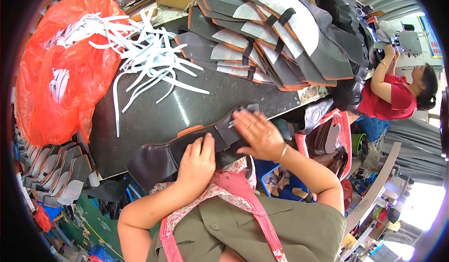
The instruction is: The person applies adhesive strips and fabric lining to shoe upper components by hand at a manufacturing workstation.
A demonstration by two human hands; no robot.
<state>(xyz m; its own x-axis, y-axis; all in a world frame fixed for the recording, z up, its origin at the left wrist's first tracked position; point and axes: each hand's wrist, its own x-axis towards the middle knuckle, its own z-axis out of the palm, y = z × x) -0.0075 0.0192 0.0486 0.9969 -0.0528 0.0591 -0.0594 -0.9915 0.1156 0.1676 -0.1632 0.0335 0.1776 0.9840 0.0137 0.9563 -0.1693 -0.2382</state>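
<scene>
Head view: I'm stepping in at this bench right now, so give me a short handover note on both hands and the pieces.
Left hand: gripping the dark shoe-upper piece near its middle, at the near table edge.
Right hand: flat, pressing the piece's right end.
Black table: stack of grey, orange-edged pieces at the back, loose white strips spilling from an orange bag.
Done: one piece is in hand.
Left: the stack looks untouched.

Both hands cover the middle of the dark leather piece (pixel 187 145), and the orange bag (pixel 65 75) hides most white strips (pixel 149 51).
</scene>
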